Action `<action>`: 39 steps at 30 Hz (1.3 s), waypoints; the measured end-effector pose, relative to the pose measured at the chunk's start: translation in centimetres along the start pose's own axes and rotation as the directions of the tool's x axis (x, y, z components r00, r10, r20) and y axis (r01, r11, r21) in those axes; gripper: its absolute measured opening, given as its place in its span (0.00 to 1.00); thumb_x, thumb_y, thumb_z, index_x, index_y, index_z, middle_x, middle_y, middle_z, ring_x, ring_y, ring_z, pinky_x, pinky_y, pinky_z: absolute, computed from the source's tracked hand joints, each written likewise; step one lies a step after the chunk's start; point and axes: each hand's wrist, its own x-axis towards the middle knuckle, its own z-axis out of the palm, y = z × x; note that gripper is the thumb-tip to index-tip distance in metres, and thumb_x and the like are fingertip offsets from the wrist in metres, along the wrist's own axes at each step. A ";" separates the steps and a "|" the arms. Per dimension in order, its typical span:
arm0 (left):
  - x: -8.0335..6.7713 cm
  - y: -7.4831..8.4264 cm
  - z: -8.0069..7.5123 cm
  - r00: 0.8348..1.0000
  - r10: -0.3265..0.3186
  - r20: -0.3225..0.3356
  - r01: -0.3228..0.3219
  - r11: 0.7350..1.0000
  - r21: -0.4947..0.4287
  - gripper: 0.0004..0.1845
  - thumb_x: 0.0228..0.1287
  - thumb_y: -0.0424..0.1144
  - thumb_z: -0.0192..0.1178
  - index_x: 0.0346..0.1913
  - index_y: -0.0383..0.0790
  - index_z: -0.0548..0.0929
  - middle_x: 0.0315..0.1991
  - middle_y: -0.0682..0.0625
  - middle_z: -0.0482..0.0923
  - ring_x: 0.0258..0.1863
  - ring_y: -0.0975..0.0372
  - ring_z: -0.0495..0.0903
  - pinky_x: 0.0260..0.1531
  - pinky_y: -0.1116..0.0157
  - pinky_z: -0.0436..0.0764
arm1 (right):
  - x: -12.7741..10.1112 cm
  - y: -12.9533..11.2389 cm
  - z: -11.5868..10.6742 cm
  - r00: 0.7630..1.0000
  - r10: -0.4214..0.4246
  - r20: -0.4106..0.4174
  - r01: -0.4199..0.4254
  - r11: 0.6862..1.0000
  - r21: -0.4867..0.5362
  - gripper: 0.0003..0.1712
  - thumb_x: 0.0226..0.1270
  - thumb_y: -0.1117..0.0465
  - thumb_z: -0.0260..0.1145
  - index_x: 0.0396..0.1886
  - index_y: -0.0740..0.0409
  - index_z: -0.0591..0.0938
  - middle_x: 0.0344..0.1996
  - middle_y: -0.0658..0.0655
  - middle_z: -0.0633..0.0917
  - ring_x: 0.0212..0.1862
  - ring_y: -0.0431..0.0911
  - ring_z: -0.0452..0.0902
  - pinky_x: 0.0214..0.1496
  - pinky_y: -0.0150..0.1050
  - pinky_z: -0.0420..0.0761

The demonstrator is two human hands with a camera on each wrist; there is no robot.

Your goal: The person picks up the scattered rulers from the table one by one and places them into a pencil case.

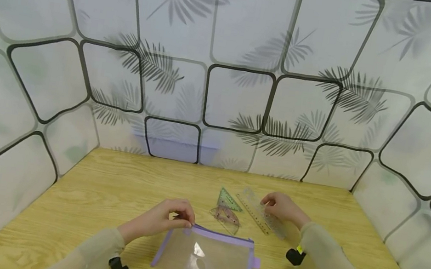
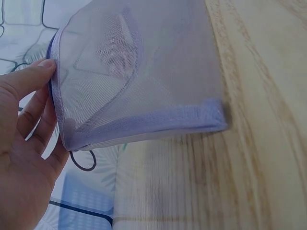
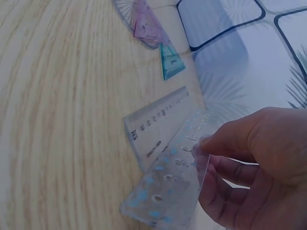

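Leaf-print panels wall in your light wood table [image 1: 106,192] on three sides.

Going L to R: your left hand [image 1: 162,222] is at about 7 o'clock of the table centre, fingers curled, pinching the top left corner of the mesh pouch [image 1: 209,261]. Left wrist cam shows the fingertips [image 2: 41,72] on the purple-trimmed edge of the pouch [image 2: 139,72], that end raised off the wood. Pouch is see-through w/ purple zip band along the top; the rest lies flat at 6 o'clock, near the front edge.

Just past the pouch, at 12 o'clock of it: pink protractor [image 1: 226,217], touching or overlapping a green set square [image 1: 227,199] behind it. Both flat on the table.

To the R, at 1–2 o'clock of the pouch: clear ruler [image 1: 256,210], lying diagonally. Your right hand [image 1: 281,208] sits at its far end, fingers curled. Right wrist cam shows that hand [image 3: 259,163] pinching a clear stencil ruler [image 3: 168,189], tilted up off the wood, just beside and partly over the plain ruler [image 3: 156,127].
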 end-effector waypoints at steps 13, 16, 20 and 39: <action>0.2 0.1 0.0 1.000 -0.012 -0.002 0.012 1.000 0.007 0.03 0.68 0.37 0.61 0.41 0.44 0.82 0.38 0.46 0.81 0.34 0.68 0.77 0.36 0.69 0.80 | 0.2 -0.6 -0.6 1.000 0.007 0.005 -0.007 0.995 0.098 0.14 0.69 0.69 0.58 0.51 0.67 0.81 0.33 0.59 0.82 0.27 0.43 0.74 0.30 0.38 0.79; 0.3 0.1 0.0 1.000 -0.013 0.004 0.013 1.000 0.013 0.03 0.69 0.38 0.61 0.41 0.44 0.82 0.38 0.47 0.81 0.34 0.69 0.76 0.36 0.69 0.80 | 0.2 -1.1 -0.8 1.000 0.013 0.001 -0.013 0.992 0.127 0.14 0.69 0.69 0.58 0.52 0.68 0.81 0.33 0.59 0.82 0.28 0.44 0.74 0.30 0.39 0.79; 0.4 0.1 -0.1 1.000 -0.009 0.006 0.009 1.000 0.016 0.03 0.68 0.38 0.61 0.41 0.44 0.82 0.38 0.47 0.81 0.34 0.70 0.76 0.36 0.69 0.80 | 0.3 -1.7 -0.8 1.000 0.011 -0.001 -0.011 0.987 0.159 0.15 0.71 0.67 0.59 0.53 0.68 0.80 0.33 0.60 0.83 0.30 0.44 0.75 0.31 0.39 0.81; 0.3 0.7 -0.2 1.000 0.009 0.002 -0.009 1.000 0.018 0.02 0.69 0.37 0.61 0.41 0.43 0.82 0.38 0.46 0.81 0.33 0.62 0.78 0.36 0.69 0.80 | 0.2 -5.9 -0.3 0.998 -0.054 -0.023 0.058 0.954 0.293 0.18 0.73 0.61 0.62 0.59 0.62 0.79 0.42 0.64 0.84 0.42 0.56 0.82 0.42 0.48 0.86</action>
